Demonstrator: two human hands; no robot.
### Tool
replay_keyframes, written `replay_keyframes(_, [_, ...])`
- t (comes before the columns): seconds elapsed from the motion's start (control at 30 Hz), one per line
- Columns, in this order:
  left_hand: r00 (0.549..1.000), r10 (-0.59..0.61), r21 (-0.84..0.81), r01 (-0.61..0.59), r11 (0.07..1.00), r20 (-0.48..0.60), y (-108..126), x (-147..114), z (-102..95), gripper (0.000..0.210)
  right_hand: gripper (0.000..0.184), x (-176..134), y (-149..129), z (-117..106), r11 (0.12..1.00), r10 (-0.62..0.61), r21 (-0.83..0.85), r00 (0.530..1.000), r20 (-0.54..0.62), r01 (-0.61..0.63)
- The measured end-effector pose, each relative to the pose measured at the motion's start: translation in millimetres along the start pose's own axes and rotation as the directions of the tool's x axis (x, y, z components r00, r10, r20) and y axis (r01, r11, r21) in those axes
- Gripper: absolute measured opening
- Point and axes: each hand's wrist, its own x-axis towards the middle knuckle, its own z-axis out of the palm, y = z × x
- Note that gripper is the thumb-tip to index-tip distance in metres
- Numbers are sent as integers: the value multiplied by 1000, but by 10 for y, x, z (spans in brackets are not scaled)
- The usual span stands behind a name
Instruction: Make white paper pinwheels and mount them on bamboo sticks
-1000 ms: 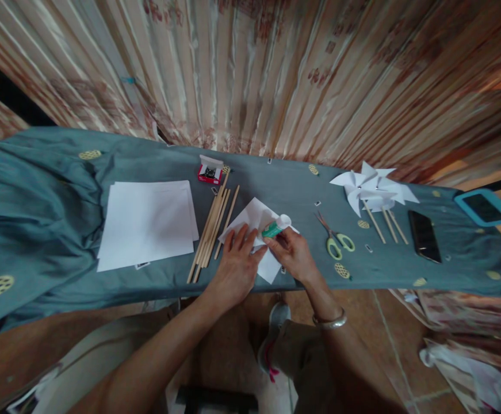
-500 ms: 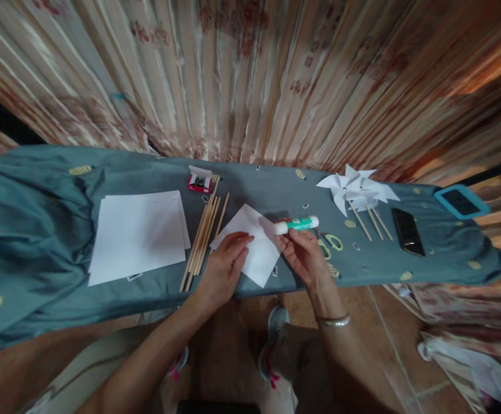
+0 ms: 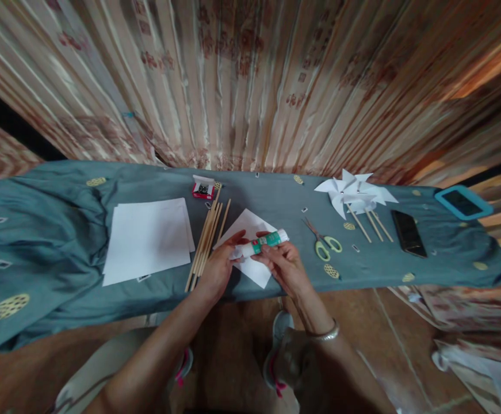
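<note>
A green and white glue stick [image 3: 264,241] is held slanting over a square of white paper [image 3: 255,272] on the cloth. My right hand [image 3: 285,263] is closed around the green body, with the thumb on the near side. At the other end, the fingers of my left hand [image 3: 219,269] are closed on the whitish cap end [image 3: 236,252]; whether the cap is on or coming off cannot be made out. Both hands and the glue stick hide part of the paper square. Just left of my left hand lie several thin wooden sticks [image 3: 209,233].
White paper sheets [image 3: 149,241] are stacked at left. Behind the sticks stands an open small red box [image 3: 203,187]. To the right lie green-handled scissors [image 3: 324,244], paper pinwheels [image 3: 354,192] on sticks, a black phone [image 3: 408,233] and a blue-framed device [image 3: 463,202]. A curtain [image 3: 241,86] hangs behind.
My right hand has brought the glue stick left and down over the paper. My left hand has left the paper and taken the stick's white end. The scissors now show fully.
</note>
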Motion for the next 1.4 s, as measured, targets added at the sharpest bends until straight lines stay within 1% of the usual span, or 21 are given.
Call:
replay_keyframes(0.2, [999,44,64,-46,997,24,-55,6,-4,42,31,21,46,-13,991,-50,-120,999,12,51])
replay_keyframes(0.4, [996,79,110,-82,991,35,-66,10,-44,42,25,-6,31,39,958,-108,-261,992,67,122])
replay_keyframes(0.53, [995,103,153,-104,983,10,-66,-2,-98,43,26,-21,55,71,950,-148,-276,989,24,149])
replay_keyframes(0.63, [993,121,180,-120,976,3,-56,-17,-128,42,30,-25,57,80,946,-150,-289,989,6,145])
replay_keyframes(0.73, [992,125,127,-123,984,-7,5,-41,-137,43,36,-40,22,72,923,-151,-358,989,-3,140])
replay_keyframes(0.83, [989,136,39,-133,990,-59,124,-76,-141,43,35,-55,-8,73,907,-157,-400,987,-25,134])
replay_keyframes(0.93, [986,131,-43,-136,990,-102,248,-119,-148,44,33,-73,14,122,923,-122,-368,993,-3,112])
replay_keyframes(1.03, [991,81,-113,-93,989,-106,314,-168,-154,45,31,-112,72,221,942,-77,-324,995,60,92])
replay_keyframes(1.13, [995,49,-144,-61,988,-86,316,-213,-162,45,31,-157,128,321,951,-55,-300,995,83,78])
replay_keyframes(1.27, [995,36,-179,-51,982,-89,305,-249,-202,48,32,-193,196,412,961,-39,-273,998,51,51])
replay_keyframes(1.33, [994,33,-170,-50,984,-100,320,-257,-241,49,32,-203,224,446,965,-16,-262,999,51,29])
replay_keyframes(1.4, [992,48,-143,-65,988,-119,349,-260,-287,49,32,-209,244,479,958,-1,-284,997,78,24])
